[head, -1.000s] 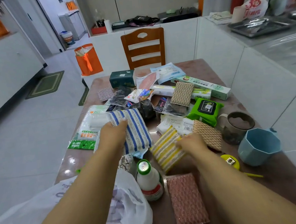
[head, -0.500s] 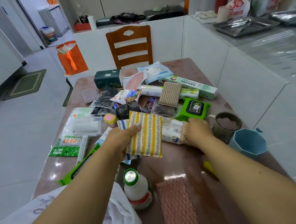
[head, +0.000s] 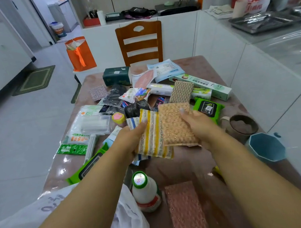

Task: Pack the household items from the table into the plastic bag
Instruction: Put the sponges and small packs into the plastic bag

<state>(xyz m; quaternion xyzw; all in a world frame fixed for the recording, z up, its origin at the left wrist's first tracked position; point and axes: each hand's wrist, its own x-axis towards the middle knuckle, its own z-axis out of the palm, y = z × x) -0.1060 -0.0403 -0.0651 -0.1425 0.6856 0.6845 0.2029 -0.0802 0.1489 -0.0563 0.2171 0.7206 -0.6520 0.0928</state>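
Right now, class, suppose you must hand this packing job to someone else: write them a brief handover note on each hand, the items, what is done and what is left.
Left hand: grips the yellow-striped scouring pad, with a blue-striped cloth behind it.
Right hand: holds the tan scouring pad, lifted beside the striped one.
Plastic bag: at the near left edge of the table; its contents cannot be seen.
Done: three items picked up.
Left: put them into the bag, then the rest, such as the white bottle, pink pad, green wipes pack and blue cup.
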